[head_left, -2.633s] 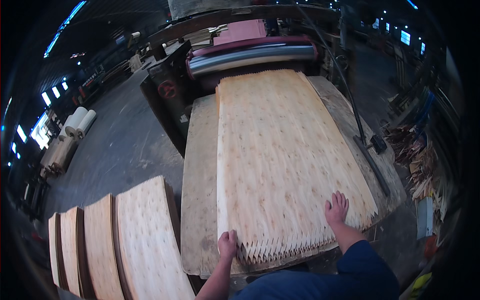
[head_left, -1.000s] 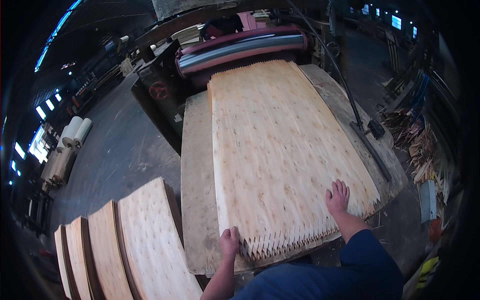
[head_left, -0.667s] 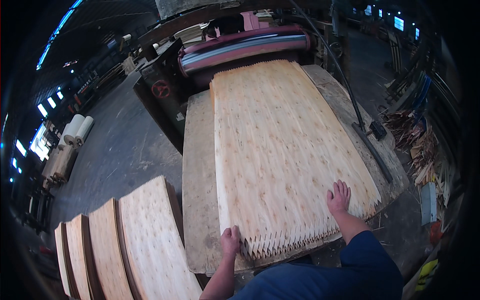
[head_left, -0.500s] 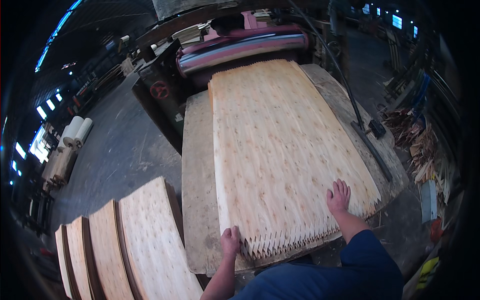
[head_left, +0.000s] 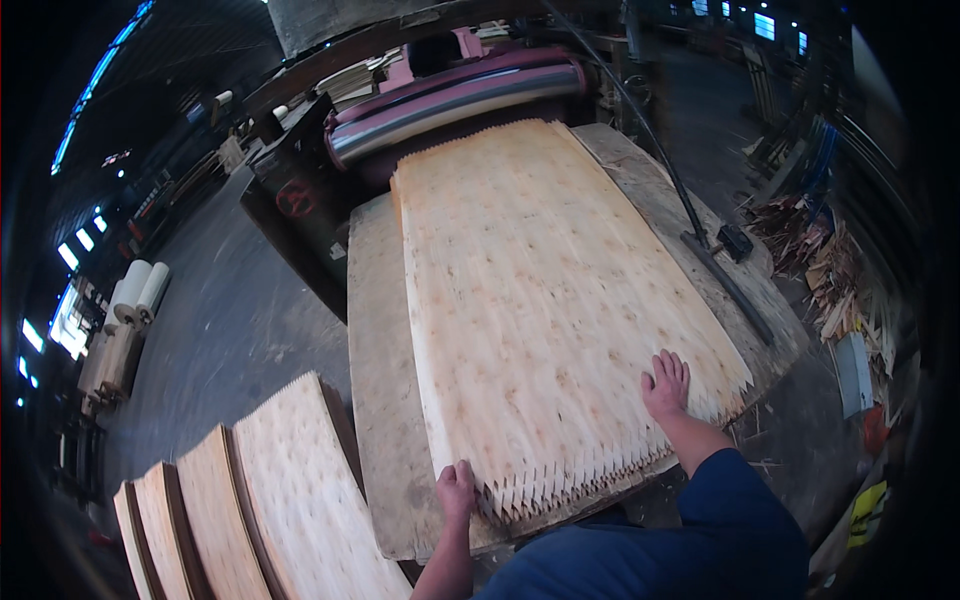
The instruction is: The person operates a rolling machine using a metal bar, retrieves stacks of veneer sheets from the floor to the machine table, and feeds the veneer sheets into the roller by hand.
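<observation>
A stack of pale wood veneer sheets [head_left: 550, 300] with zigzag-cut ends and small brown knots lies in front of me on a worn board [head_left: 380, 400]. My left hand [head_left: 457, 490] is closed at the stack's near left corner, thumb on top, gripping the edge of the veneer; how many sheets it holds is hidden. Near the right side of the same end, my right hand [head_left: 667, 385] rests flat on the top sheet, fingers stretched out. At the near end the toothed edges of several sheets show slightly offset from one another.
Beyond the stack stands a machine with a shiny metal roller [head_left: 450, 115] and a red handwheel [head_left: 295, 198]. A black bar [head_left: 735, 290] lies along the board's right side. Several more veneer stacks [head_left: 300, 470] stand at lower left. Wood scraps [head_left: 825, 265] are piled at right.
The whole scene has shifted a little to the left as my view turned. Both hands keep nearly the same places on the veneer stack.
</observation>
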A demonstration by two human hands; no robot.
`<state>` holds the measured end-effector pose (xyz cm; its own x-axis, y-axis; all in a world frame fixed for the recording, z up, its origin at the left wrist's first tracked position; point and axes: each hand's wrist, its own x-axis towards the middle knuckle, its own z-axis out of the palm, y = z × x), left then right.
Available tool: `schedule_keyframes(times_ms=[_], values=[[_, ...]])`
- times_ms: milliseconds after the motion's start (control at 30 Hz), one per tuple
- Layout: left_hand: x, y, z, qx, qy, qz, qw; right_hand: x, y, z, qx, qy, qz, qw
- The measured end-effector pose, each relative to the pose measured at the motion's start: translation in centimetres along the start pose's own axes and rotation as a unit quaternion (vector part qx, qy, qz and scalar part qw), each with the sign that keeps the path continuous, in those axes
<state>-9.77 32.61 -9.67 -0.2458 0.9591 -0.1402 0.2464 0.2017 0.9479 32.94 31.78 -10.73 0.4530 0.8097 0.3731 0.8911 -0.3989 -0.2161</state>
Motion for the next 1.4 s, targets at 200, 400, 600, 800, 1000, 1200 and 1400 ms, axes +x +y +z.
schedule_keyframes(times_ms=[200, 400, 600, 800, 1000, 1200, 1400], values=[[-0.5, 1.8, 0.0, 0.022, -0.009, -0.018, 1.0, 0.2, -0.1, -0.4, 0.004, -0.028, 0.011, 1.0], [0.1, 0.1, -0.2, 0.057, -0.004, 0.011, 0.998, 0.1, -0.1, -0.4, 0.003, -0.021, 0.009, 1.0], [0.1, 0.2, -0.2, 0.062, -0.002, 0.007, 0.998, 0.0, 0.0, -0.2, 0.004, -0.009, 0.008, 1.0], [0.1, 0.1, -0.2, 0.072, 0.003, 0.011, 0.997, 0.1, -0.2, -0.5, 0.009, -0.002, 0.004, 1.0], [0.2, 0.2, -0.2, 0.059, 0.003, 0.01, 0.998, 0.1, -0.2, -0.5, 0.011, -0.014, 0.015, 1.0], [-0.1, 0.5, 0.0, 0.078, 0.015, 0.019, 0.997, 0.1, -0.1, -0.4, 0.012, -0.014, 0.013, 1.0], [-0.1, 0.3, 0.0, 0.094, 0.015, 0.016, 0.995, 0.1, 0.0, -0.4, 0.005, -0.012, 0.01, 1.0]])
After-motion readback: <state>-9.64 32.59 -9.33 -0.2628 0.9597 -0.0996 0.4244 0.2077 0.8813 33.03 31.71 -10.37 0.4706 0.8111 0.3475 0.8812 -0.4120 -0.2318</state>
